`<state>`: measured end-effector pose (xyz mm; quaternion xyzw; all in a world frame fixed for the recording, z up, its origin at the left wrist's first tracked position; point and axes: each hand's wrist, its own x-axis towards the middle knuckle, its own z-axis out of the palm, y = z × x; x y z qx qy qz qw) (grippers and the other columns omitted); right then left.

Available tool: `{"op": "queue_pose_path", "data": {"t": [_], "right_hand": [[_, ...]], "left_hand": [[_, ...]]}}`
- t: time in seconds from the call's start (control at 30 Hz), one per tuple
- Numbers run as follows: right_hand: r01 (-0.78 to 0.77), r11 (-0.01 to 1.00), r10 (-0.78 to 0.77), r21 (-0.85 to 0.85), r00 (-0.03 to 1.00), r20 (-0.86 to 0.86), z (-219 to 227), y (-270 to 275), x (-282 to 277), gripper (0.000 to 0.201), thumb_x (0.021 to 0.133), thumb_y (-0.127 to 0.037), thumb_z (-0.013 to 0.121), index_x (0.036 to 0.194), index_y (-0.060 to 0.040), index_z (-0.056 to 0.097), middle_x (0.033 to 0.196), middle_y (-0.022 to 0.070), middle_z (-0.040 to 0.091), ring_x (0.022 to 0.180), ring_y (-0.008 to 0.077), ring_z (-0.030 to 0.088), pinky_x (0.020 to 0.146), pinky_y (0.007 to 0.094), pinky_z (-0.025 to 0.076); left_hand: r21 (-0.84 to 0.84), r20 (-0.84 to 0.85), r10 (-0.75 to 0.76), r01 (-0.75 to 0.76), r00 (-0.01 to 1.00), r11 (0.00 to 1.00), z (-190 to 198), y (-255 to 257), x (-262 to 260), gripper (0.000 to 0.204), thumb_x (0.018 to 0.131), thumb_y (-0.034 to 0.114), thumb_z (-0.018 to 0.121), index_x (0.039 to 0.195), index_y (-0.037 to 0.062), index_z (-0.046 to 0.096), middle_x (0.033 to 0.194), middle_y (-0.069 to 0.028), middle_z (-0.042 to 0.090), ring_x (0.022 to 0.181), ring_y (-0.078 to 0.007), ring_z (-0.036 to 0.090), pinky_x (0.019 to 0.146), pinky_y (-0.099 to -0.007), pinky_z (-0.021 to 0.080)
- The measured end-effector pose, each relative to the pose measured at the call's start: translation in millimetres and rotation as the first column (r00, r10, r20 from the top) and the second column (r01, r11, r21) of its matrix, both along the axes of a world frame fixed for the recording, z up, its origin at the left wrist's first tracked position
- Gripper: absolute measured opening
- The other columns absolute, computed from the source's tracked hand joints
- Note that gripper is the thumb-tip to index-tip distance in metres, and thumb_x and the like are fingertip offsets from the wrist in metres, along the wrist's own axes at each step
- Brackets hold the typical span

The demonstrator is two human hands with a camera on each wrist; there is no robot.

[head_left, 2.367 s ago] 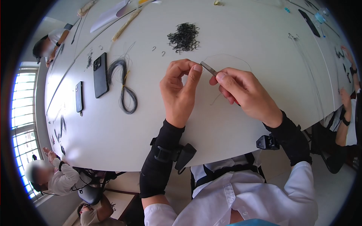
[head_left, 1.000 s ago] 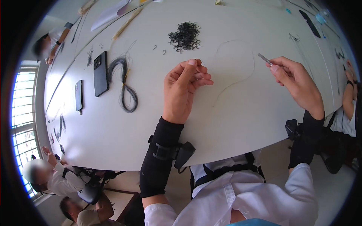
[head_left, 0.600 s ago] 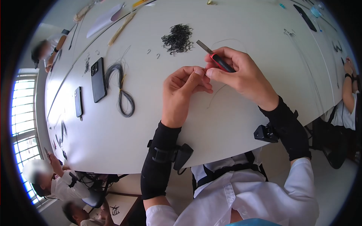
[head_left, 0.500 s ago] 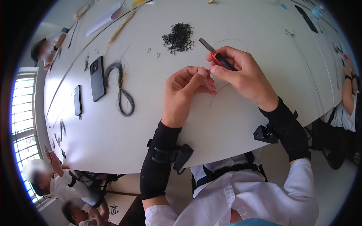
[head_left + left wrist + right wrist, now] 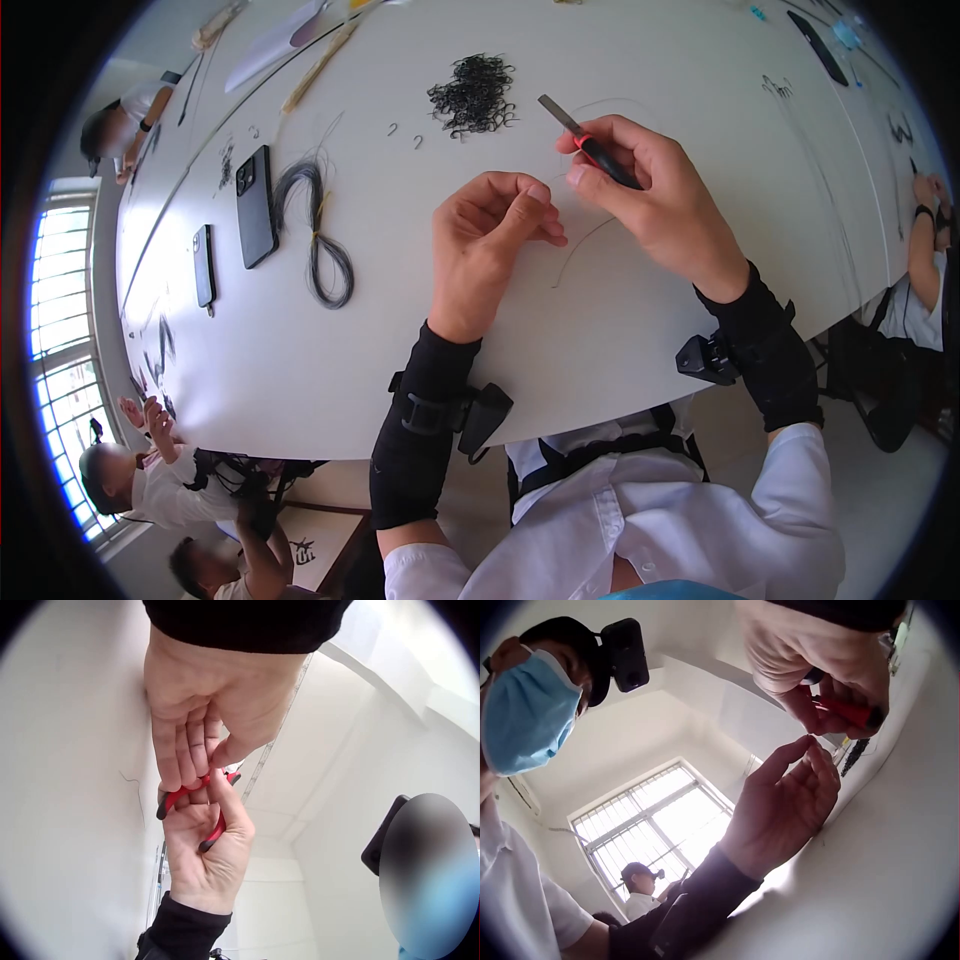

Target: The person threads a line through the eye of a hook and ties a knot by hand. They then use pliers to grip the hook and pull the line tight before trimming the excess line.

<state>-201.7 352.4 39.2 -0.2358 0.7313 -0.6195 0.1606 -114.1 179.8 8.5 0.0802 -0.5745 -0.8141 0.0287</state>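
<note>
My left hand [image 5: 485, 245] is raised over the white table, thumb and index fingertip pinched together on a fine fishing line. Any hook at that pinch is hidden by the fingertips. Just to its right, my right hand [image 5: 665, 205] grips pliers [image 5: 603, 160] with red and black handles, their narrow metal nose pointing up and left. The thumb and index tip of this hand stand close to the left fingertips. A loose length of the line [image 5: 572, 252] curves below the hands. The left wrist view shows both red handles [image 5: 218, 831] spread across the right palm.
A pile of black fish hooks [image 5: 472, 95] lies beyond the hands, with two loose hooks [image 5: 418, 142] beside it. Left of them are a tied coil of line [image 5: 332, 268] and two phones [image 5: 257, 215]. Finished-looking lines with hooks [image 5: 778, 88] lie at right. Other people sit around the table.
My right hand swung away right with the pliers, then returned beside the left, the pliers' nose turned upward. Over the last half second, the hands have drawn slightly apart.
</note>
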Motion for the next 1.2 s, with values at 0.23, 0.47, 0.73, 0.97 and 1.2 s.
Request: {"op": "queue_pose_path", "data": {"t": [0.23, 0.47, 0.73, 0.97, 1.2], "right_hand": [[-0.333, 0.931, 0.272, 0.150, 0.907, 0.320, 28.2, 20.5, -6.9, 0.041, 0.105, -0.036, 0.056, 0.100, 0.0027, 0.069, 0.081, 0.0048, 0.066, 0.073, 0.0096, 0.059, 0.070, 0.0249, 0.049], [-0.289, 0.941, 0.238, 0.175, 0.934, 0.265, 16.5, 11.3, 1.7, 0.038, 0.108, -0.033, 0.050, 0.104, 0.0000, 0.069, 0.076, 0.0001, 0.061, 0.067, 0.0075, 0.054, 0.061, 0.0223, 0.043], [-0.200, 0.950, 0.159, 0.241, 0.970, 0.182, 14.9, 7.2, 5.9, 0.044, 0.103, -0.036, 0.058, 0.084, 0.0020, 0.067, 0.061, 0.0009, 0.051, 0.056, 0.0090, 0.044, 0.053, 0.0290, 0.036], [-0.172, 0.957, 0.139, 0.234, 0.979, 0.148, 16.5, 6.3, 7.7, 0.044, 0.102, -0.037, 0.058, 0.086, 0.0023, 0.068, 0.061, 0.0004, 0.050, 0.056, 0.0089, 0.042, 0.053, 0.0292, 0.035], [-0.188, 0.982, 0.182, -0.006, 0.940, 0.290, 16.7, 5.0, 4.9, 0.032, 0.099, -0.029, 0.066, 0.107, 0.0021, 0.066, 0.086, 0.0010, 0.063, 0.080, 0.0095, 0.059, 0.076, 0.0247, 0.048]], "left_hand": [[-0.156, -0.102, 0.226, -0.240, 0.969, 0.958, 1.3, 2.3, -1.2, 0.015, 0.100, 0.010, 0.066, 0.103, -0.0041, 0.066, 0.088, -0.0089, 0.070, 0.077, -0.0172, 0.069, 0.076, -0.0331, 0.059], [-0.194, -0.121, 0.262, -0.282, 0.957, 0.939, 0.7, 3.6, -1.0, 0.015, 0.100, 0.010, 0.066, 0.102, -0.0049, 0.066, 0.089, -0.0090, 0.070, 0.077, -0.0171, 0.070, 0.076, -0.0329, 0.059], [-0.177, -0.115, 0.257, -0.275, 0.959, 0.945, 1.2, 3.1, -1.2, 0.013, 0.099, 0.009, 0.066, 0.102, -0.0046, 0.067, 0.086, -0.0089, 0.070, 0.076, -0.0172, 0.070, 0.075, -0.0336, 0.060], [-0.177, -0.084, 0.248, -0.260, 0.965, 0.949, 4.3, 1.3, -1.5, 0.014, 0.099, 0.010, 0.065, 0.101, -0.0043, 0.066, 0.087, -0.0092, 0.070, 0.076, -0.0171, 0.069, 0.076, -0.0347, 0.060], [0.205, -0.015, 0.210, -0.202, 0.978, 0.958, -3.5, -4.3, -2.7, 0.012, 0.101, 0.011, 0.063, 0.104, -0.0006, 0.067, 0.097, -0.0083, 0.067, 0.083, -0.0148, 0.065, 0.075, -0.0331, 0.056]]}}
